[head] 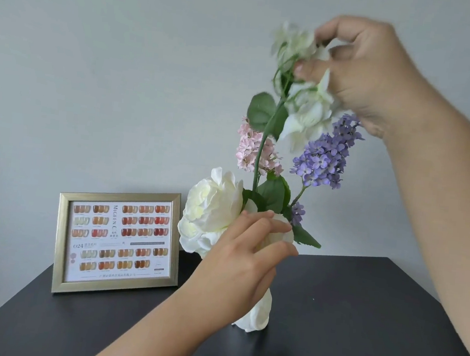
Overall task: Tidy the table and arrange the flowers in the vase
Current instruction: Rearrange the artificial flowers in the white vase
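Your left hand (pixel 245 253) sits at the centre of the frame, fingers wrapped around the neck of the white vase (pixel 255 314), which stands on the black table (pixel 359 304) in the lower half. Your right hand (pixel 373 73) is at the upper right, thumb and fingers pinched on the blurred white blossoms (pixel 303 78) at the top of a tall green stem (pixel 262 149) that runs down into the vase mouth. A big white rose (pixel 210 215) leans out to the left of the vase, touching your left hand. A pink sprig (pixel 252 148) stands behind the stem at mid-frame, and a purple sprig (pixel 326 155) rises to its right, just under your right wrist. A gold frame (pixel 117 244) holding a colour swatch card stands upright on the table at the lower left, apart from the vase.
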`<act>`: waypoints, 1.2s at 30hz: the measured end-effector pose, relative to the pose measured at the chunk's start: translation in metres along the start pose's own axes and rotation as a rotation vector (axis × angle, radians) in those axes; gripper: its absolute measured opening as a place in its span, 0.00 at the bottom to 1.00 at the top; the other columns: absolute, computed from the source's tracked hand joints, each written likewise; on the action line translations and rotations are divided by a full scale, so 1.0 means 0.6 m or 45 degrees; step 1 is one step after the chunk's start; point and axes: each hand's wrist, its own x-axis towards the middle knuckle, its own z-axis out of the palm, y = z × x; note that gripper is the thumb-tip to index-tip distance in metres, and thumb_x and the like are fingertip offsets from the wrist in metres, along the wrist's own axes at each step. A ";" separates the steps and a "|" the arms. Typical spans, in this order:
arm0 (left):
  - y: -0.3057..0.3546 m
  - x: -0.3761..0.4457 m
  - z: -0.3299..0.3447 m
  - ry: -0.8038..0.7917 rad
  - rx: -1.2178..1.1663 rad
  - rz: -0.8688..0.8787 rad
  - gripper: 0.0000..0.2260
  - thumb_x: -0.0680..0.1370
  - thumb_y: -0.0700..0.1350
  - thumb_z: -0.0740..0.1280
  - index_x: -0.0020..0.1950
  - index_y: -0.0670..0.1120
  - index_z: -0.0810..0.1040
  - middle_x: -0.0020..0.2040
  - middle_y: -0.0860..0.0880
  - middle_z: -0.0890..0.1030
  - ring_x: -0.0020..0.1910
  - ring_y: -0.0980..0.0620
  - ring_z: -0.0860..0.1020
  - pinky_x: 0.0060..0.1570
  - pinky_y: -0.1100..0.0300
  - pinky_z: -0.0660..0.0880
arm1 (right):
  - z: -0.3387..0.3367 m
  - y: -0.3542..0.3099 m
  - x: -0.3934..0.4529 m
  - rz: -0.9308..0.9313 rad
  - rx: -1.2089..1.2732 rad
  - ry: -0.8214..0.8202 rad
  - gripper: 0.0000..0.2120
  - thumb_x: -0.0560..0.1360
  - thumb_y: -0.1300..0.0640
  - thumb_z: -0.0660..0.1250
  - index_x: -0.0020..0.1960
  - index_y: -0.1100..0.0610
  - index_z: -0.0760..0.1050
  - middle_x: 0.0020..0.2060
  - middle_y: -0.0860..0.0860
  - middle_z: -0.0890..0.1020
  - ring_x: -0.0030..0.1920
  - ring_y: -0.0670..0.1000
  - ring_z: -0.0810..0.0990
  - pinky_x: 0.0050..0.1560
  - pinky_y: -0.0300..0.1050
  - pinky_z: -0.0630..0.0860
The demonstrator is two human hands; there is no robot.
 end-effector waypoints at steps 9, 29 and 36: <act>0.001 -0.001 -0.007 0.044 -0.025 -0.062 0.15 0.71 0.31 0.70 0.53 0.45 0.82 0.58 0.45 0.79 0.55 0.43 0.76 0.57 0.55 0.73 | 0.087 0.063 -0.047 0.101 -0.363 -0.462 0.10 0.67 0.56 0.77 0.46 0.48 0.80 0.47 0.60 0.83 0.46 0.60 0.79 0.55 0.52 0.76; -0.049 -0.063 -0.108 0.511 -0.114 -0.468 0.06 0.75 0.48 0.66 0.48 0.55 0.82 0.53 0.59 0.79 0.54 0.52 0.77 0.50 0.55 0.74 | -0.025 0.116 -0.178 0.210 0.031 0.526 0.08 0.70 0.42 0.68 0.48 0.41 0.79 0.34 0.45 0.85 0.28 0.44 0.79 0.28 0.39 0.74; -0.113 -0.097 -0.077 0.303 -0.659 -0.773 0.28 0.70 0.60 0.70 0.68 0.64 0.68 0.70 0.63 0.69 0.71 0.63 0.66 0.65 0.54 0.65 | 0.035 0.248 -0.193 0.829 0.081 0.009 0.14 0.75 0.52 0.69 0.60 0.51 0.78 0.45 0.49 0.84 0.38 0.47 0.80 0.38 0.41 0.74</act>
